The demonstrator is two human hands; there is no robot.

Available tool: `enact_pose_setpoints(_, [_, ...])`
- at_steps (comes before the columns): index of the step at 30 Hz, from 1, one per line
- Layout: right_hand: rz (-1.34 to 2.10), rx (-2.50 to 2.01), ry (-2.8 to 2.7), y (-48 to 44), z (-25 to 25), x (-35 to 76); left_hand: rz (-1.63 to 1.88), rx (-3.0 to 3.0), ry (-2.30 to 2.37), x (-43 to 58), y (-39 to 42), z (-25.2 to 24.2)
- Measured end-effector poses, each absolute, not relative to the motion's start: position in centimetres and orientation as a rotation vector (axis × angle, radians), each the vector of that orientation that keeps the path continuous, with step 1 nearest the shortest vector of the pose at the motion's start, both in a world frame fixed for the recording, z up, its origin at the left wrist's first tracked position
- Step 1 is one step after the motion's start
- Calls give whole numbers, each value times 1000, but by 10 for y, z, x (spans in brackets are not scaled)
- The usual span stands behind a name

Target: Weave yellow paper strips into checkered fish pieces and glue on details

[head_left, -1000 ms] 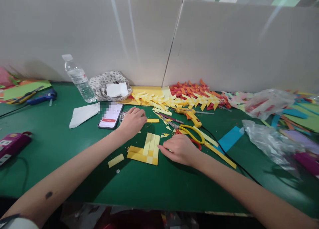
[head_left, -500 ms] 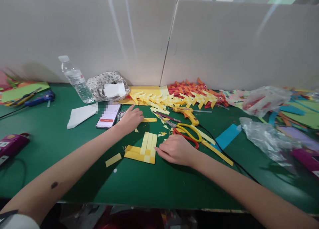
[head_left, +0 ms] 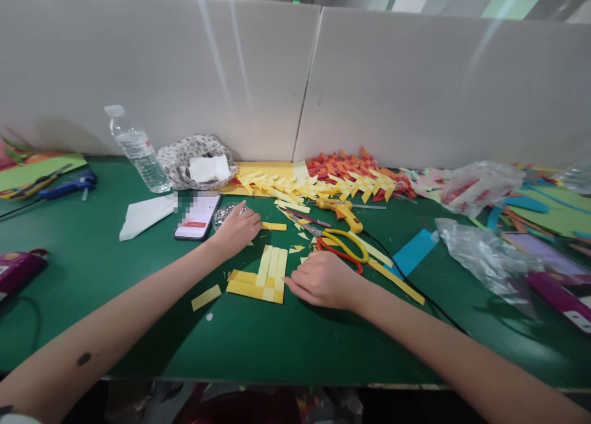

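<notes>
My left hand (head_left: 239, 230) rests on the green table, fingers reaching forward and the index finger raised. It lies beside a yellow paper strip (head_left: 275, 227) and a clear round dish (head_left: 221, 213) of small black-and-white pieces, which it partly covers. Whether its fingertips touch the strip I cannot tell. My right hand (head_left: 321, 280) is curled, with a digit pointing at the right edge of a woven yellow paper piece (head_left: 258, 279); the inside of its fingers is hidden. Next to it lie scissors (head_left: 344, 242) with yellow and red handles. A short pale strip (head_left: 206, 297) lies left of the weave.
A yellow glue gun (head_left: 344, 212) with a black cord lies behind the scissors. Finished woven yellow shapes (head_left: 272, 181) and red ones (head_left: 341, 165) line the divider. Leftward are a phone (head_left: 198, 218), white paper (head_left: 145, 215) and a water bottle (head_left: 141, 150). Plastic bags (head_left: 484, 261) lie at right.
The whole view has shifted slightly, so things appear a little further left. Both hands keep nearly the same places relative to the paper; more of the round dish shows beside my left hand.
</notes>
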State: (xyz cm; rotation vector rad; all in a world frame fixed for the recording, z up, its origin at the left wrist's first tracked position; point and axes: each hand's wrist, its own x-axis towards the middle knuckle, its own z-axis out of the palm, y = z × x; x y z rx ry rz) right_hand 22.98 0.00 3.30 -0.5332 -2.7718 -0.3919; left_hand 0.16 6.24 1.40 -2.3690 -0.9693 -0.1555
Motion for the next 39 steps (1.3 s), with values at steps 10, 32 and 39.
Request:
enact_pose_setpoints(10, [-464,-708,-2590,5,39,236,-232,-2319,-1016,8,67,13])
enact_pose_setpoints(32, [1422,-1328,-1552,9,54,218,-711,-2306,-664,9,20,48])
enact_pose_setpoints(39, [1063,-1336,-1538,29,47,230,-545,-2378,-850,0,49,42])
